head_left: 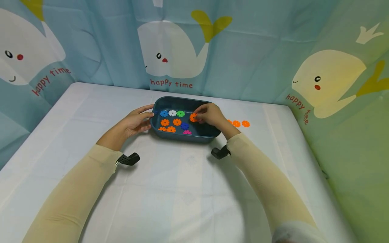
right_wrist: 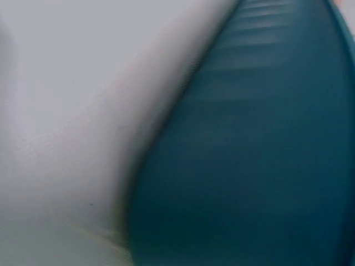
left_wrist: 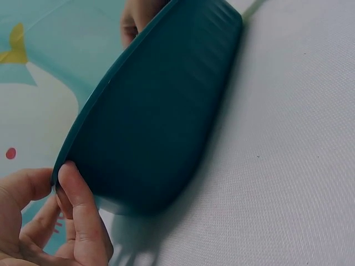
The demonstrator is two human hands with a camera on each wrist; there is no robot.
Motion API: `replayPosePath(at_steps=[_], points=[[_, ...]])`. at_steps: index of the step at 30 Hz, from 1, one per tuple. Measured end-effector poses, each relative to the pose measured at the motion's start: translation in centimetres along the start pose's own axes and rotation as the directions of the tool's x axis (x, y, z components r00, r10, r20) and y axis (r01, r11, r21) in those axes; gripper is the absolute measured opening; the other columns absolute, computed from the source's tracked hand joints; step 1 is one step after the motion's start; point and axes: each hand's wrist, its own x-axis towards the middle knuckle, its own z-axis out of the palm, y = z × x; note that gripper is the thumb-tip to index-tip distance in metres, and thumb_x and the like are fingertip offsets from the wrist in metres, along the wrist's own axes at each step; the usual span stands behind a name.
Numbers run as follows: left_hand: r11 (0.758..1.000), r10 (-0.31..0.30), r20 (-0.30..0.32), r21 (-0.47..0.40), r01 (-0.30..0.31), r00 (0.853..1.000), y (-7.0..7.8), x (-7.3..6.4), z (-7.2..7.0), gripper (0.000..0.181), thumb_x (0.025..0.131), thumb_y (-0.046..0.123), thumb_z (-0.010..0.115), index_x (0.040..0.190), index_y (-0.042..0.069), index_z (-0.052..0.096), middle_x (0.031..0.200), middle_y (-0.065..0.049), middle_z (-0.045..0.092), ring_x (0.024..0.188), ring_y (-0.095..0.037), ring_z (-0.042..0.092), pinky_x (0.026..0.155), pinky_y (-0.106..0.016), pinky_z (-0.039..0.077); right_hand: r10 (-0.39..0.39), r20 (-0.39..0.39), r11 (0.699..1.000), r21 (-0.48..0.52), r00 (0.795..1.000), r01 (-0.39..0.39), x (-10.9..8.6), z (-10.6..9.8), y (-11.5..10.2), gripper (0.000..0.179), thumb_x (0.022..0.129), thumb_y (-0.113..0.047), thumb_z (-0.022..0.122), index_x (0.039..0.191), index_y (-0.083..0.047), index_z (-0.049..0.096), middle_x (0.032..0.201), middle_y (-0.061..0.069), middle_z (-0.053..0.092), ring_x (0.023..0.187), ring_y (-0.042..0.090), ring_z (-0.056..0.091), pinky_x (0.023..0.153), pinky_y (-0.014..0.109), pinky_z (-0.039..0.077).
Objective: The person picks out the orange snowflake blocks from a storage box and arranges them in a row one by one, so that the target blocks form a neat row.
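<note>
Blue-green tray [head_left: 194, 138], one, on white table [head_left: 182, 189]; left hand [head_left: 136, 119] pinching its rim at the left end, thumb and fingers clearest from the left wrist; right hand [head_left: 212, 116] inside, pinching an orange disc [head_left: 192, 117], a grip seen from the head only; loose discs [head_left: 164, 122] in tray, mixed colours, hidden from both wrist views by the outer wall; orange discs [head_left: 245, 124] on table, right of tray.

Both hands [head_left: 136, 121] pinching, arms [head_left: 76, 185] stretched forward
</note>
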Motion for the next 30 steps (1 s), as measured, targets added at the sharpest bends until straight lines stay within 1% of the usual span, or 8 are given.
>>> replayPosePath(at_steps=[5, 9, 13, 17, 21, 24, 28, 30], points=[[1.0, 0.002, 0.004, -0.001, -0.002, 1.0, 0.0, 0.0, 0.0, 0.057, 0.101, 0.017, 0.056, 0.153, 0.027, 0.036, 0.115, 0.0, 0.048, 0.077, -0.007, 0.054, 0.059, -0.015, 0.055, -0.009, 0.009, 0.996, 0.084, 1.0, 0.008, -0.5, -0.7, 0.1, 0.024, 0.092, -0.002, 0.064, 0.115, 0.005, 0.067, 0.109, 0.021, 0.068, 0.098, 0.04, 0.068, 0.088, 0.044, 0.058], [1.0, 0.0, 0.006, -0.006, 0.0, 1.0, 0.0, 0.0, 0.0, 0.058, 0.1, 0.017, 0.056, 0.153, 0.027, 0.036, 0.115, -0.001, 0.048, 0.077, -0.007, 0.054, 0.059, -0.015, 0.055, -0.013, 0.011, 0.991, 0.134, 1.0, 0.012, -0.9, -1.4, 0.1, 0.027, 0.094, -0.004, 0.064, 0.118, 0.007, 0.065, 0.115, 0.024, 0.066, 0.103, 0.041, 0.066, 0.09, 0.044, 0.057], [1.0, -0.001, 0.002, -0.006, 0.001, 1.0, 0.0, 0.0, 0.0, 0.057, 0.1, 0.017, 0.056, 0.153, 0.027, 0.037, 0.114, 0.0, 0.048, 0.077, -0.007, 0.054, 0.059, -0.015, 0.055, -0.003, -0.003, 0.985, 0.172, 1.0, 0.004, -1.2, -2.0, 0.2, 0.027, 0.094, -0.003, 0.063, 0.119, 0.008, 0.065, 0.119, 0.024, 0.065, 0.104, 0.041, 0.065, 0.089, 0.042, 0.057], [1.0, -0.001, -0.001, -0.002, 0.001, 1.0, 0.0, 0.0, 0.0, 0.057, 0.1, 0.017, 0.056, 0.153, 0.028, 0.037, 0.114, 0.0, 0.048, 0.078, -0.007, 0.054, 0.059, -0.015, 0.055, 0.006, -0.024, 0.981, 0.194, 1.0, -0.002, -1.5, -2.6, 0.6, 0.028, 0.094, -0.002, 0.063, 0.12, 0.008, 0.064, 0.119, 0.023, 0.065, 0.1, 0.038, 0.067, 0.085, 0.035, 0.059], [1.0, 0.001, 0.003, -0.002, -0.001, 1.0, 0.0, 0.0, 0.0, 0.057, 0.1, 0.017, 0.057, 0.153, 0.028, 0.037, 0.113, -0.001, 0.049, 0.077, -0.007, 0.055, 0.059, -0.015, 0.055, 0.001, -0.038, 0.979, 0.206, 0.999, 0.007, -1.7, -3.0, 1.0, 0.027, 0.094, -0.001, 0.062, 0.119, 0.007, 0.064, 0.116, 0.021, 0.066, 0.091, 0.025, 0.07, 0.081, 0.029, 0.06], [1.0, 0.0, 0.004, -0.001, 0.0, 1.0, 0.0, 0.0, 0.0, 0.058, 0.1, 0.017, 0.057, 0.153, 0.028, 0.036, 0.113, -0.001, 0.049, 0.076, -0.007, 0.055, 0.059, -0.015, 0.055, -0.008, -0.035, 0.978, 0.209, 0.999, 0.015, -1.9, -3.4, 1.3, 0.028, 0.094, -0.002, 0.062, 0.12, 0.007, 0.064, 0.114, 0.02, 0.067, 0.088, 0.02, 0.07, 0.081, 0.028, 0.059], [1.0, 0.0, -0.001, 0.0, 0.0, 1.0, 0.0, 0.0, 0.0, 0.058, 0.1, 0.017, 0.057, 0.153, 0.028, 0.037, 0.113, -0.001, 0.049, 0.076, -0.007, 0.054, 0.059, -0.015, 0.055, -0.018, -0.037, 0.977, 0.214, 0.999, 0.026, -2.3, -3.9, 1.3, 0.029, 0.093, -0.003, 0.063, 0.12, 0.006, 0.064, 0.108, 0.016, 0.07, 0.091, 0.026, 0.07, 0.082, 0.028, 0.059], [1.0, 0.001, -0.003, 0.001, -0.001, 1.0, 0.1, 0.0, 0.1, 0.057, 0.1, 0.017, 0.056, 0.153, 0.027, 0.037, 0.114, -0.001, 0.049, 0.077, -0.007, 0.054, 0.06, -0.016, 0.055, -0.025, -0.042, 0.976, 0.215, 0.999, 0.033, -2.5, -4.1, 1.4, 0.029, 0.093, -0.003, 0.063, 0.121, 0.007, 0.064, 0.105, 0.014, 0.071, 0.09, 0.025, 0.07, 0.082, 0.028, 0.059]])
